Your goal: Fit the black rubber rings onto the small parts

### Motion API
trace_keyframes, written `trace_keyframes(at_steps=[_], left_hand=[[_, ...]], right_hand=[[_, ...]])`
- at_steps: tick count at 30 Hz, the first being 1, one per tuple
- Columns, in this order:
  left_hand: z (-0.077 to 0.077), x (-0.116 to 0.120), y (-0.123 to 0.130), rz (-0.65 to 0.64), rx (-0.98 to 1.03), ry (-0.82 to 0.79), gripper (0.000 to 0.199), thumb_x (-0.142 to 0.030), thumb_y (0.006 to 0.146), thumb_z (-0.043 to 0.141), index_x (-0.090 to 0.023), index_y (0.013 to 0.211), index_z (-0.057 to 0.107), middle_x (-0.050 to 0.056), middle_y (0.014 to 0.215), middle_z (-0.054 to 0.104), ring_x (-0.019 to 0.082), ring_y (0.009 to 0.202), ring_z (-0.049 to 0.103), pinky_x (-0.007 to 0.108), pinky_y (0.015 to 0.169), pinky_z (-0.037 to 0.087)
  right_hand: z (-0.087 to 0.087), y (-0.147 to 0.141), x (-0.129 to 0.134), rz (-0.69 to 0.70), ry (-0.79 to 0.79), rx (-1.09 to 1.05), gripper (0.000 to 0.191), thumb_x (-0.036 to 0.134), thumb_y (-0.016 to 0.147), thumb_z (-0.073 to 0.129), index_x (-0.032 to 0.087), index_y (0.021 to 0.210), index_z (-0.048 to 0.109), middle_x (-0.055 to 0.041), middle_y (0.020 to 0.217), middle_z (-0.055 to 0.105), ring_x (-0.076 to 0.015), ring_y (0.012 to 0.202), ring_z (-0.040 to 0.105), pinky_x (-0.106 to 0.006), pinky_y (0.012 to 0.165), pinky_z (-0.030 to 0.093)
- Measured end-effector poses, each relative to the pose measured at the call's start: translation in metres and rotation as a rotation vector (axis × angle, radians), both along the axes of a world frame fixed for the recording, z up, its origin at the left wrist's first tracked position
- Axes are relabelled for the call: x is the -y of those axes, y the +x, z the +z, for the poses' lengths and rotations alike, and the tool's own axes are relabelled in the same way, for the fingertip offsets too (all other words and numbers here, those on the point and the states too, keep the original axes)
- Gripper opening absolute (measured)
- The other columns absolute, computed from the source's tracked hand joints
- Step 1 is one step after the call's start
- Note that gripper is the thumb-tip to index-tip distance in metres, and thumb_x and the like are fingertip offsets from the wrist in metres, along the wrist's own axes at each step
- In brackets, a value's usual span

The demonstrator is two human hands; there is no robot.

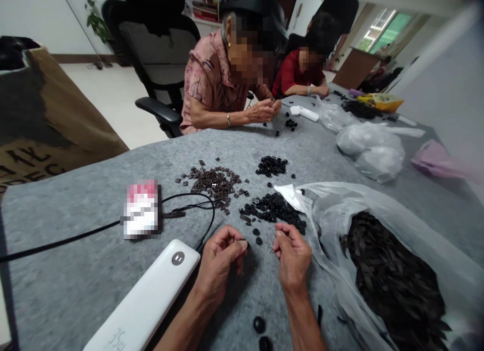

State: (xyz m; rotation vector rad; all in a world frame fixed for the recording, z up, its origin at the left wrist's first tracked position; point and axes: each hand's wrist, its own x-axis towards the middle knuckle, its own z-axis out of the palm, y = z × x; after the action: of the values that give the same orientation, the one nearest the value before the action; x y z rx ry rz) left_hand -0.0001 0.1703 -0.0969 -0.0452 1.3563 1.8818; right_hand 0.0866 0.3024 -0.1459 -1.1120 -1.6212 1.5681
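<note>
My left hand (221,257) and my right hand (291,255) meet over the grey felt table cover (75,235), each pinching a tiny dark part between thumb and fingers. The parts are mostly hidden by my fingertips. Just beyond my hands lies a heap of black rubber rings (274,208), with a smaller heap (271,165) farther off. Flat dark square pieces (216,184) are scattered to the left of these. A clear plastic bag (325,225) of dark strips (393,285) lies to my right. Two round black pieces (260,331) sit near my right forearm.
A white power bank (143,295) and a pixelated phone (141,210) with a black cable (86,235) lie left of my hands. Across the table, a person in a patterned pink shirt (215,83) works with both hands. Plastic bags (370,152) sit farther along the table.
</note>
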Motion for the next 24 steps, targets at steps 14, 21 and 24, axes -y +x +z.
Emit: trace_keyframes(at_steps=[14, 21, 24], left_hand=[[-0.0071, -0.0025, 0.0014, -0.023, 0.010, 0.008, 0.035, -0.043, 0.072, 0.073, -0.016, 0.086, 0.055, -0.004, 0.064, 0.055, 0.005, 0.049, 0.041, 0.017, 0.043, 0.039], [-0.0065, -0.0015, 0.0053, -0.026, 0.044, 0.017, 0.038, -0.048, 0.073, 0.075, -0.016, 0.081, 0.055, -0.004, 0.062, 0.054, 0.004, 0.048, 0.039, 0.016, 0.041, 0.035], [-0.0058, -0.0010, 0.0049, -0.029, 0.041, 0.018, 0.041, -0.051, 0.074, 0.075, -0.016, 0.078, 0.054, -0.004, 0.061, 0.052, 0.004, 0.047, 0.038, 0.015, 0.041, 0.033]], right_hand=[[-0.0030, 0.0010, -0.0007, 0.008, 0.102, 0.056, 0.045, 0.050, 0.080, 0.064, 0.009, 0.096, 0.070, -0.0022, 0.073, 0.061, -0.0047, 0.055, 0.048, -0.018, 0.053, 0.037], [-0.0053, 0.0034, 0.0006, 0.064, 0.215, 0.075, 0.039, 0.047, 0.085, 0.062, 0.011, 0.096, 0.071, -0.0014, 0.077, 0.060, -0.0044, 0.059, 0.051, -0.017, 0.057, 0.041], [-0.0048, 0.0030, 0.0015, 0.078, 0.280, 0.074, 0.036, 0.045, 0.087, 0.061, 0.011, 0.096, 0.071, -0.0015, 0.081, 0.061, -0.0035, 0.060, 0.052, -0.017, 0.058, 0.043]])
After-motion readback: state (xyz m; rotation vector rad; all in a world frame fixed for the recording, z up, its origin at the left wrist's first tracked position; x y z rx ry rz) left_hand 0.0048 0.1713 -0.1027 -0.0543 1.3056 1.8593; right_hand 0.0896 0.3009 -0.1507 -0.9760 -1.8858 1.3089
